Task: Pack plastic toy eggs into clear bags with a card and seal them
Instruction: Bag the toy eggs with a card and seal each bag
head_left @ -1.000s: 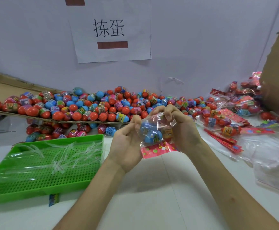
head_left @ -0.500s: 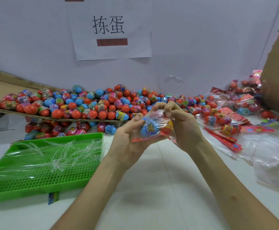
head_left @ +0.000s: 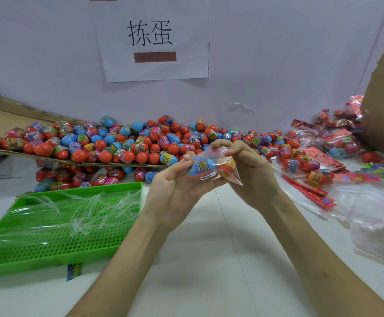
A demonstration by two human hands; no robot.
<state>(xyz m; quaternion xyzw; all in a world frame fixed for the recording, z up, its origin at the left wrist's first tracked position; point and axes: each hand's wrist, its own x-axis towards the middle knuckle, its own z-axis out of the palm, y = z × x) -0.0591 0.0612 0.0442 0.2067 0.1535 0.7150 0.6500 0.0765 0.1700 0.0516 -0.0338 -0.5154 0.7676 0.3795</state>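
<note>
A white bench point(head_left: 209, 259) fills the lower frame and runs back to a pale wall.

Across the middle left, the largest mass is a heap of loose eggs point(head_left: 117, 145), mostly red and blue. Some lie on a cardboard sheet point(head_left: 49, 158) and more have spilled beneath it. Judging by that heap, most of the packing is left to do.

At the lower left, a green tray point(head_left: 83, 187) holds only clear plastic strips point(head_left: 83, 216) and no eggs.

At the right edge, a pile of finished packs point(head_left: 337, 140) shows the work is well under way. In each you can make out eggs, and in some a red card. In front of the pile lie empty clear bags point(head_left: 373, 220) and a few loose red cards point(head_left: 307, 191).

At the centre, above the bench, you hold the clear bag point(head_left: 211, 168) now being packed. Inside it are a blue egg point(head_left: 200, 167) and an orange one point(head_left: 226, 165). A reddish edge along its underside may be the card, though this is not certain.

Your left hand point(head_left: 175, 188) is palm up, its fingers under the bag and its thumb on top, gripping it. Your right hand point(head_left: 248, 168) curls over and pinches the bag's upper edge.

This looks like the sealing step. Whether the mouth is closed cannot be told.
</note>
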